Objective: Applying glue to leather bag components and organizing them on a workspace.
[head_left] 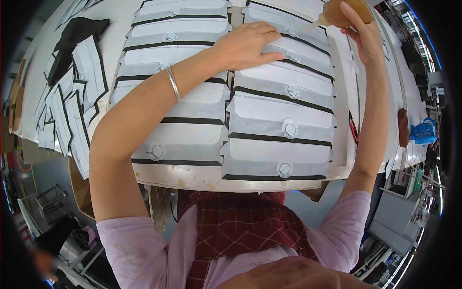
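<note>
Two overlapping columns of flat white-and-grey panels with black edges cover the table before me; each visible disc on them is round and pale, like this one [290, 129]. My left hand [252, 45] lies palm down on the upper part of the right column [267, 77], thumb spread from the fingers, with nothing in its grip. Up at the top right, my right hand [361, 34] grips a squeeze bottle [348, 14] of amber liquid. The bottle is tilted, and its thin nozzle [314, 25] points left and down towards a disc [291, 32]. Whether the tip touches a panel I cannot tell.
Loose black-edged pieces [57, 112] and a black sheet [77, 39] are heaped on the left of the white table [202, 178]. A red cutter [353, 128] lies beside my right forearm. Farther right are a dark red object [402, 126] and a blue plastic basket [423, 132].
</note>
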`<state>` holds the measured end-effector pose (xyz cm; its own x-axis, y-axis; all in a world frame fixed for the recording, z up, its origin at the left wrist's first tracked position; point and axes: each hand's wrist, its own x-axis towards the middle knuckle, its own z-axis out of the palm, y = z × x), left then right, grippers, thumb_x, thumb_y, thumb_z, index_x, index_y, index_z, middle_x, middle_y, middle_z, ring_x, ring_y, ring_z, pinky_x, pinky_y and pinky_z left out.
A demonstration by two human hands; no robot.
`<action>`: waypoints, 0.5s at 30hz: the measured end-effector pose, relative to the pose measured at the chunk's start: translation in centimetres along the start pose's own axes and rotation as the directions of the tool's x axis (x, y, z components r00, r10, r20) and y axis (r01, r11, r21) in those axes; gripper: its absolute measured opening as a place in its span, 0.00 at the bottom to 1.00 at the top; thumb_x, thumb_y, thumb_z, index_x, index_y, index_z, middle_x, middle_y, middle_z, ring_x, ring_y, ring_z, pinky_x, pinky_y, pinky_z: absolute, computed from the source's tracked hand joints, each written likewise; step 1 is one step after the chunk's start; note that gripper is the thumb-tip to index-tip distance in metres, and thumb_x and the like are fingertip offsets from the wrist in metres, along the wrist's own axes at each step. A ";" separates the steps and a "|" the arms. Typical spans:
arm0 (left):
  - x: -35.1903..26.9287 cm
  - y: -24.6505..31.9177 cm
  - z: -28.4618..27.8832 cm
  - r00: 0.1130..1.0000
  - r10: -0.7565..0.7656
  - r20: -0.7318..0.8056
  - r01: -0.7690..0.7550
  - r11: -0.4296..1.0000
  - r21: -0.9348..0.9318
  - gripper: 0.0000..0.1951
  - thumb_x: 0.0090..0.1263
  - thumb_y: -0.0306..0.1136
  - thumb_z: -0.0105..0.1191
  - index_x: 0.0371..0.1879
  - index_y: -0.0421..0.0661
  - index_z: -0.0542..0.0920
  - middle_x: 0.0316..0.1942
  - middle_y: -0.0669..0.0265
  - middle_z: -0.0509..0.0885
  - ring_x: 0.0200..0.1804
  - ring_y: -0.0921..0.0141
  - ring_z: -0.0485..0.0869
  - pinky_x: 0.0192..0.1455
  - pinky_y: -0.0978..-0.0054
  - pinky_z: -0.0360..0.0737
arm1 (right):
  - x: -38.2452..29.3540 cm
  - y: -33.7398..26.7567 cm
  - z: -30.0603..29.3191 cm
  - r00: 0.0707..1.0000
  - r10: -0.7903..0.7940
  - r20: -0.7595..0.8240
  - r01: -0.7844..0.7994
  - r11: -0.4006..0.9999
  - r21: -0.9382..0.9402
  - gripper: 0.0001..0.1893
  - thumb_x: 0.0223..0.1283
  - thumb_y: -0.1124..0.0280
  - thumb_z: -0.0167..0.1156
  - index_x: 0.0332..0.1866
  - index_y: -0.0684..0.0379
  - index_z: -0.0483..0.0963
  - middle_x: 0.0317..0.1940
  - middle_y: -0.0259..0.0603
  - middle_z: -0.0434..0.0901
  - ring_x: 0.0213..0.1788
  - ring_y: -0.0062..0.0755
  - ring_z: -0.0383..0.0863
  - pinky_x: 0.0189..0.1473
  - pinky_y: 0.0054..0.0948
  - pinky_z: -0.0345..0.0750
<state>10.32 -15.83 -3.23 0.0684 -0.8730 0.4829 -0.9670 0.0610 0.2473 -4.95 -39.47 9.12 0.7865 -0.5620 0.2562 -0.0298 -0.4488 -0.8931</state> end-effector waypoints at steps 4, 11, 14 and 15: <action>-0.1 -0.1 0.1 1.000 -0.004 -0.018 0.004 1.000 0.004 0.30 0.78 0.53 0.53 0.62 0.35 0.79 0.65 0.51 0.79 0.69 0.52 0.75 0.72 0.59 0.72 | 0.1 -0.8 0.3 1.000 0.002 0.003 -0.002 1.000 -0.019 0.29 0.61 0.46 0.72 0.56 0.59 0.77 0.41 0.37 0.86 0.39 0.23 0.85 0.37 0.22 0.79; -0.1 -0.1 0.0 1.000 -0.013 0.010 0.013 1.000 0.015 0.29 0.78 0.51 0.53 0.61 0.34 0.79 0.66 0.50 0.79 0.70 0.53 0.75 0.73 0.59 0.72 | 0.0 -1.3 0.3 0.999 -0.033 0.023 0.034 0.997 -0.070 0.28 0.64 0.45 0.69 0.57 0.58 0.76 0.42 0.37 0.84 0.40 0.22 0.83 0.37 0.21 0.78; -0.1 -0.1 0.2 1.000 -0.002 -0.006 0.002 1.000 0.014 0.29 0.78 0.50 0.54 0.61 0.34 0.79 0.66 0.49 0.79 0.69 0.52 0.75 0.72 0.59 0.72 | -0.2 -1.6 0.4 0.999 -0.040 0.006 0.041 0.996 -0.073 0.28 0.65 0.45 0.68 0.57 0.58 0.76 0.42 0.37 0.83 0.41 0.22 0.82 0.37 0.21 0.78; -0.2 -0.3 0.3 1.000 -0.002 -0.005 0.002 1.000 0.012 0.29 0.78 0.50 0.54 0.61 0.34 0.79 0.66 0.49 0.79 0.69 0.52 0.75 0.72 0.59 0.72 | -0.3 -1.7 0.4 0.999 -0.046 -0.006 0.046 0.997 -0.069 0.28 0.65 0.45 0.68 0.57 0.58 0.75 0.42 0.37 0.83 0.41 0.21 0.82 0.37 0.21 0.77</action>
<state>10.48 -15.86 -3.64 0.0719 -0.8707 0.4865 -0.9698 0.0529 0.2381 -4.87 -38.24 10.39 0.7835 -0.5444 0.2995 -0.0361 -0.5211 -0.8527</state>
